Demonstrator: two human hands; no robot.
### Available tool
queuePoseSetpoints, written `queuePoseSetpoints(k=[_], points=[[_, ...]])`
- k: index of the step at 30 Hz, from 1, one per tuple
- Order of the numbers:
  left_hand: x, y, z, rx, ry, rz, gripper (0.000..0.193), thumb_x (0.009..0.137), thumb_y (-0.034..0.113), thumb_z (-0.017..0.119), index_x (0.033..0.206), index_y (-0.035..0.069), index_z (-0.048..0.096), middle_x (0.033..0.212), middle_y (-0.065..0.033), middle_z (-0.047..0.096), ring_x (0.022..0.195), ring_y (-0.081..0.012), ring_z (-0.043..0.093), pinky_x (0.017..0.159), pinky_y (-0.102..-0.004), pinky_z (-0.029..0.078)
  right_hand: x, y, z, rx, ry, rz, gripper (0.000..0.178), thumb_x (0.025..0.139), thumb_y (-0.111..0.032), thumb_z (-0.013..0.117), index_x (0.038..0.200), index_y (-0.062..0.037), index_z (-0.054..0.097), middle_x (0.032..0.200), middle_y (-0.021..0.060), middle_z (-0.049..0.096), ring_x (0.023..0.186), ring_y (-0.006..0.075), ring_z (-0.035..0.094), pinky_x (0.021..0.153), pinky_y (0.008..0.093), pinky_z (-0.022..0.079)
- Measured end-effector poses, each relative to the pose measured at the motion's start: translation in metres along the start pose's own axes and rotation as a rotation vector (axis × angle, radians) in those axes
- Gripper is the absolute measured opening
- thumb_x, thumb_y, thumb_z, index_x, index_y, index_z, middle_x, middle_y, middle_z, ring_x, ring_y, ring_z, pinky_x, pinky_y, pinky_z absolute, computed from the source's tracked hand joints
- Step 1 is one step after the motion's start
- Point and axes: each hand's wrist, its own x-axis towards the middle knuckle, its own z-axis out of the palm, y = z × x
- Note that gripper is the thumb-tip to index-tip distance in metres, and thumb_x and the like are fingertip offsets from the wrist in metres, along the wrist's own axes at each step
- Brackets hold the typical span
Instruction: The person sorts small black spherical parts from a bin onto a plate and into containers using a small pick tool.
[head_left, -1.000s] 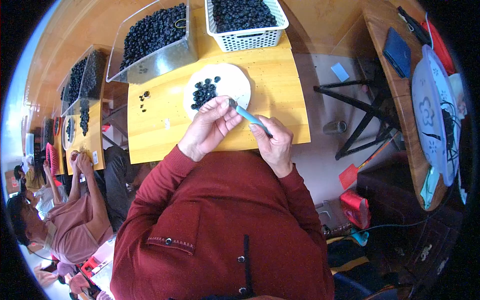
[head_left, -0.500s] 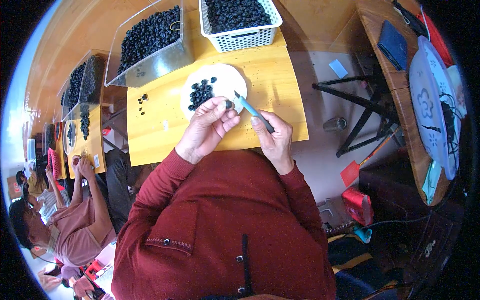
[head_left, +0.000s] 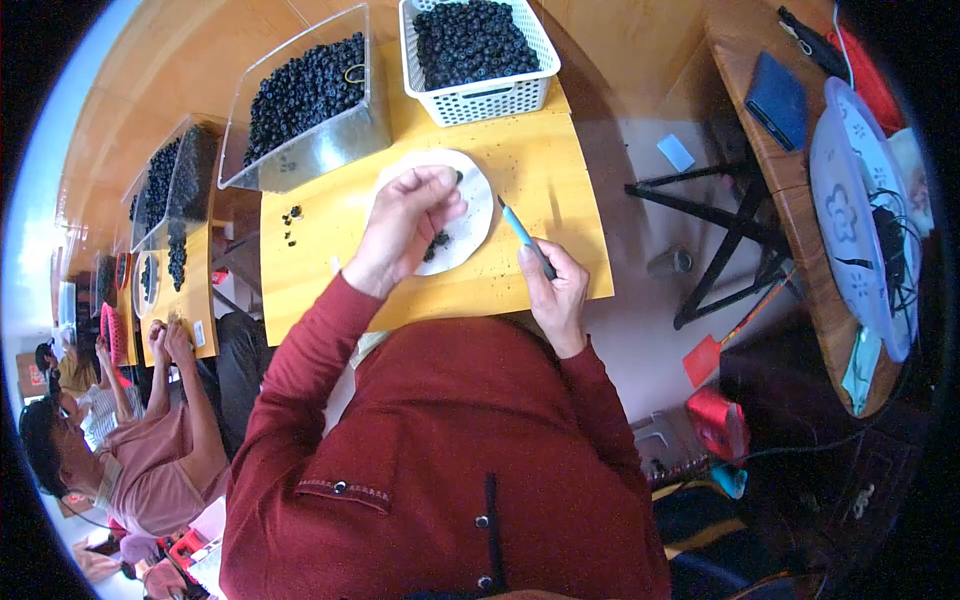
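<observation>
My left hand [head_left: 400, 225] is raised over a white plate [head_left: 474, 228], its fingers pinched. A small dark round berry [head_left: 459, 176], blueberry-like, shows at its fingertips. The hand covers much of the plate; some dark berries [head_left: 438, 243] show beside the wrist. To the right, my right hand [head_left: 560, 290] is closed around a slim knife [head_left: 522, 230] with a teal and dark handle. Its short dark blade points up and left, apart from the berry, near the plate's right rim.
A clear plastic bin [head_left: 352, 152] and a white perforated basket [head_left: 490, 104], both full of dark berries, stand at the table's far side. Small dark bits [head_left: 291, 226] lie on the yellow tabletop [head_left: 550, 170]. Another person [head_left: 160, 440] works at the left; a wooden table [head_left: 745, 110] stands right.
My left hand has turned and moved up and slightly left over the plate, now hiding most of the berries there. The knife in my right hand has shifted slightly right and down.
</observation>
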Motion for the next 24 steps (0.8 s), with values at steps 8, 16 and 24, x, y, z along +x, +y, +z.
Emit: queuePoseSetpoints(k=[8, 16, 24], points=[[0.105, 0.072, 0.022, 0.209, 0.113, 0.447, 0.032, 0.094, 0.008, 0.064, 0.121, -0.004, 0.052, 0.102, -0.0088, 0.063, 0.09, -0.0159, 0.064, 0.082, -0.0274, 0.055, -0.001, 0.008, 0.001, 0.023, 0.038, 0.008, 0.027, 0.094, -0.024, 0.068, 0.097, 0.003, 0.068, 0.063, -0.0032, 0.053, 0.057, 0.0036, 0.043, 0.049, 0.0227, 0.035], [0.071, 0.039, -0.02, 1.036, 0.195, 0.521, 0.017, 0.087, 0.009, 0.07, 0.099, -0.003, 0.069, 0.089, -0.0071, 0.069, 0.08, -0.0141, 0.066, 0.072, -0.0267, 0.053, -0.001, 0.009, -0.002, 0.061, 0.042, 0.015, 0.028, 0.094, -0.025, 0.068, 0.096, 0.0028, 0.068, 0.063, -0.0043, 0.052, 0.057, 0.0033, 0.042, 0.049, 0.0223, 0.033], [0.048, 0.017, -0.042, 1.797, -0.068, 0.508, 0.018, 0.081, 0.013, 0.065, 0.096, 0.006, 0.072, 0.094, -0.0169, 0.07, 0.084, -0.0342, 0.067, 0.077, -0.0437, 0.053, -0.001, 0.008, -0.001, 0.021, 0.031, -0.018, 0.029, 0.094, -0.026, 0.068, 0.097, 0.0025, 0.069, 0.063, -0.0037, 0.054, 0.056, 0.0042, 0.044, 0.049, 0.0231, 0.034]])
